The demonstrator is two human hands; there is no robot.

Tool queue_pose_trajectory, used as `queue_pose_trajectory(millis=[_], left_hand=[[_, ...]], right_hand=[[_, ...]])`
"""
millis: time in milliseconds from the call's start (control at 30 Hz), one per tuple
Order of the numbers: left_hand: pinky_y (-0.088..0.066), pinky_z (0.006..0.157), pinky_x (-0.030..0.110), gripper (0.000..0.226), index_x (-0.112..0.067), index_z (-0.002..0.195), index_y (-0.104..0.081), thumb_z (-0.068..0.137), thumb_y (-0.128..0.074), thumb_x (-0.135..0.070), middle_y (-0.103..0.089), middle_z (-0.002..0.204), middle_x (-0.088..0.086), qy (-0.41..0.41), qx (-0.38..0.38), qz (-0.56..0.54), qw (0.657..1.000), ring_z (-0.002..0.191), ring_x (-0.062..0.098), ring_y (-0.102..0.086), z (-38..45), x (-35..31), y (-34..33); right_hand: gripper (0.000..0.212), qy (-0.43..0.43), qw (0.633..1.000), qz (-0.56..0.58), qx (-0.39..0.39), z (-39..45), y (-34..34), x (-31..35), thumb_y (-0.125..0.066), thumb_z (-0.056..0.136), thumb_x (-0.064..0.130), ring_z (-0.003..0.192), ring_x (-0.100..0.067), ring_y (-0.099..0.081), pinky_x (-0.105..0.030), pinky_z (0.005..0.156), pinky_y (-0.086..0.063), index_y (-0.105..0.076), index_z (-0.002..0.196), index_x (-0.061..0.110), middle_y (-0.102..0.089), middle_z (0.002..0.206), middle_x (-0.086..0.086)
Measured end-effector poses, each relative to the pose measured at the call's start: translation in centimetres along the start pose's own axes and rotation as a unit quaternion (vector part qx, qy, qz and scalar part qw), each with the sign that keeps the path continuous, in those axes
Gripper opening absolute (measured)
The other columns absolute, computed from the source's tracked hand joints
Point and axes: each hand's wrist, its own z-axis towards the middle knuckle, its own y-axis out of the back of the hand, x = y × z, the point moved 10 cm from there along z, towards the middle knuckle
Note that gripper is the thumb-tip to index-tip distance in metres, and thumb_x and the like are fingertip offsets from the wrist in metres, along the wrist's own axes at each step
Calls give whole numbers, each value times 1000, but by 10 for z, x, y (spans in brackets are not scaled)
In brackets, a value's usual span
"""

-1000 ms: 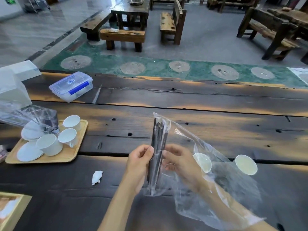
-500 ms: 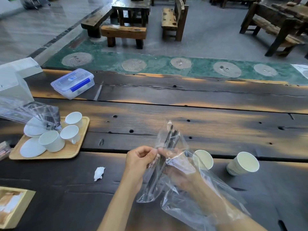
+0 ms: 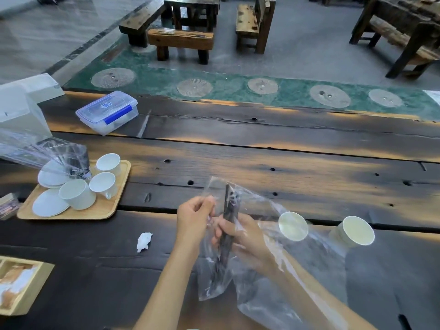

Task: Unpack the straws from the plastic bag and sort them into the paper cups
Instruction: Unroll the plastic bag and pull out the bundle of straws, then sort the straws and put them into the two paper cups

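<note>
Compared with half a second ago, both hands have drawn slightly apart at the bag mouth, and the dark straws (image 3: 228,232) stand more upright between them. Left hand (image 3: 194,222) is closed in a pinch on the edge of the plastic bag (image 3: 273,282), apparently to hold the opening taut. Right hand (image 3: 242,241) is wrapped around the straw bundle through the film, with the forearm lying inside or under the loose bag; which of the two cannot be determined. This grip likely steadies the bundle so the wrapping can be peeled off it. Two paper cups (image 3: 293,226) lie tipped on their sides just beyond the right hand, mouths toward the camera, the nearer one seen through the film. Both appear empty, so sorting is judged not yet begun. Straw count is unreadable, since the bundle blurs into one dark strip and its lower end fades behind creased plastic. Far left of the left hand, a wooden tray (image 3: 109,210) carries white cups, partly covered by another clear bag.
</note>
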Motion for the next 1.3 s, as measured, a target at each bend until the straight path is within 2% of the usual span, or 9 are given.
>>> queue_pose_trajectory(millis=[200,333,400,500,600,700,833,1100,1300], left_hand=[[-50,74,39,33,-6,76,-67,99,-55,-26,-65,68,6,67,-108,-65,990,72,25,-59,11,37,42],[-53,55,25,38,-24,117,-60,87,-68,-46,-73,97,7,85,18,-15,996,76,19,-69,3,42,21],[-50,51,18,39,-19,116,-60,84,-76,-33,-72,94,3,64,53,42,996,70,13,-67,-2,40,14],[-46,56,15,20,6,97,-65,88,-71,-12,-63,77,8,50,-25,41,998,63,12,-56,2,45,32],[-44,64,26,23,3,80,-64,93,-65,-16,-60,73,8,70,-101,-10,992,66,14,-54,6,58,58],[-40,50,22,28,2,76,-59,97,-58,-17,-52,62,6,88,-155,-20,984,50,12,-46,4,72,81],[-40,40,18,18,0,86,-60,99,-53,-11,-48,62,7,103,-228,-60,966,51,17,-43,1,100,112],[-35,33,15,21,-12,80,-54,96,-48,-1,-50,67,6,204,-371,-151,893,33,5,-48,-19,187,179],[-44,56,24,14,-12,91,-52,99,-45,-4,-56,77,4,252,-403,-227,850,63,13,-54,-29,232,177]], right_hand=[[45,8,984,170,-52,23,39,-20,-95,56,21,59,-19,-61,-31,60,-56,-59,81,7,-56,65,-6],[46,7,981,190,-36,21,29,-17,-83,74,10,70,-22,-57,-40,71,-54,-54,109,1,-54,73,-11],[22,-22,984,164,-63,24,25,-21,-67,84,-3,68,-24,-60,-42,68,-56,-58,104,-3,-58,68,-13],[13,-75,979,159,-102,23,19,-36,-68,83,2,48,-16,-60,-28,51,-54,-57,79,7,-58,54,-6],[24,-75,977,189,-63,15,14,-31,-79,73,17,56,-20,-63,-31,66,-56,-62,61,6,-60,59,-8],[13,-52,964,241,-101,15,28,-22,-51,94,2,70,-26,-58,-39,82,-52,-53,81,3,-58,70,-15],[12,34,967,197,-159,21,52,1,-47,96,-4,73,-30,-57,-52,90,-47,-46,94,8,-54,74,-15],[20,116,947,165,-250,23,102,51,-38,98,-3,56,-18,-46,-36,63,-45,-49,91,13,-47,66,-5],[19,36,950,123,-283,33,136,28,-42,96,-1,50,-19,-48,-31,53,-43,-48,86,14,-49,61,-5]])
